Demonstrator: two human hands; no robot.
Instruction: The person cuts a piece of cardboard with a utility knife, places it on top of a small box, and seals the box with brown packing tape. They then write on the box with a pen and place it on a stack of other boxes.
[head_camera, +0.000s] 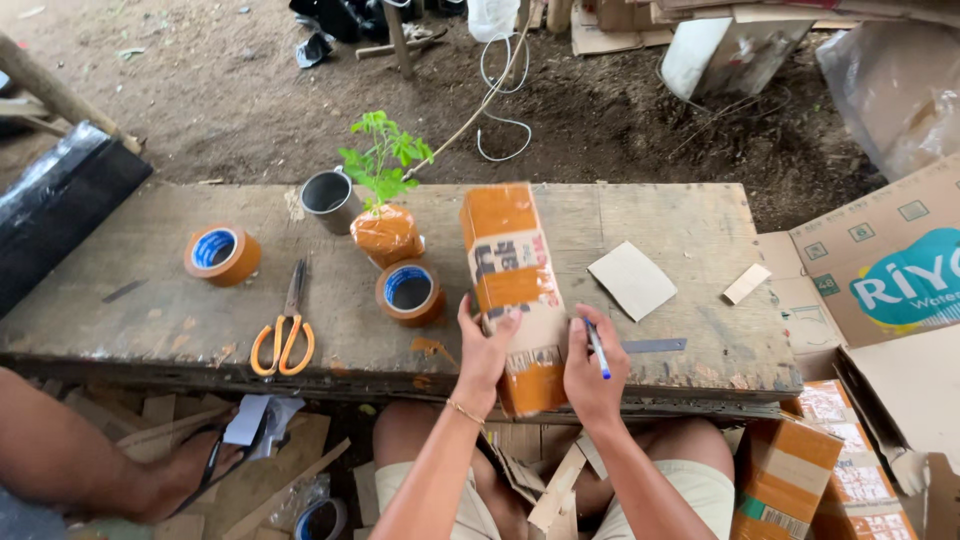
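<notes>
Holding a taped cardboard box (514, 290) tilted on end over the near edge of the wooden table (150, 300), the person grips it from both sides. The left hand (485, 355) comes up from below with the forearm angled up and right, a thin bracelet at the wrist; its fingers wrap the box's left edge, thumb on the front face. The right hand (592, 375) presses its palm and fingers against the box's right side while pinching a blue pen (598, 350) between thumb and forefinger, tip pointing down. Both forearms rise from the lap, elbows out of view.

On the table, a tape roll (411, 291) sits just left of the box, a second roll (222, 254) well to the left, and orange-handled scissors (285, 335) between them near the front edge. A small plant (385, 200) with its root ball wrapped in tape stands beside a metal cup (329, 200). A card piece (632, 280) lies right of the box.
</notes>
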